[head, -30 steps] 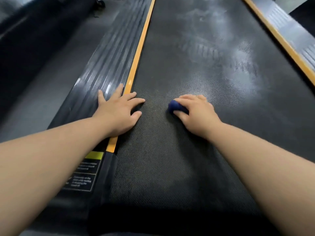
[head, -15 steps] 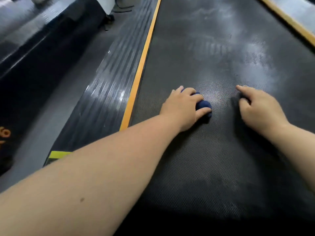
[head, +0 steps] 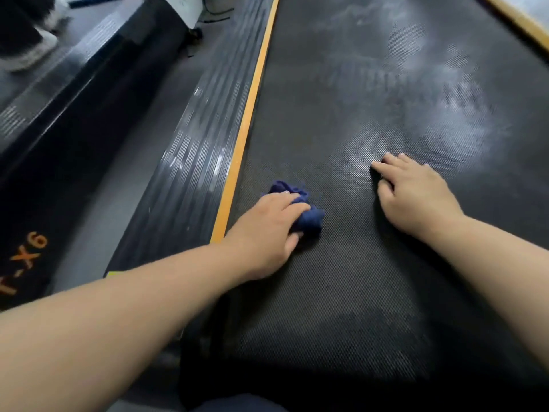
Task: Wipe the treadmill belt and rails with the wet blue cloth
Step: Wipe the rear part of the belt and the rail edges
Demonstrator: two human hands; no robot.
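Belt wipe barely started, loads of dust left

The blue cloth (head: pixel 306 214) is bunched into a wad and pressed onto the belt (head: pixel 341 292) near its left edge, gripped under the left hand (head: pixel 267 226), just beside the yellow strip (head: pixel 242 144). The right hand (head: pixel 416 197) is laid flat and empty on the belt, fingers spread, apparently as a prop. The near part of the belt looks dark and fairly clean, so it can be guessed that some wiping got done there, but pale dusty smears (head: pixel 463 108) are seen all over the far half. The left rail (head: pixel 190 162) still shows whitish streaks, and the right rail (head: pixel 517 22) is hardly in view, so most of the job is probably left.
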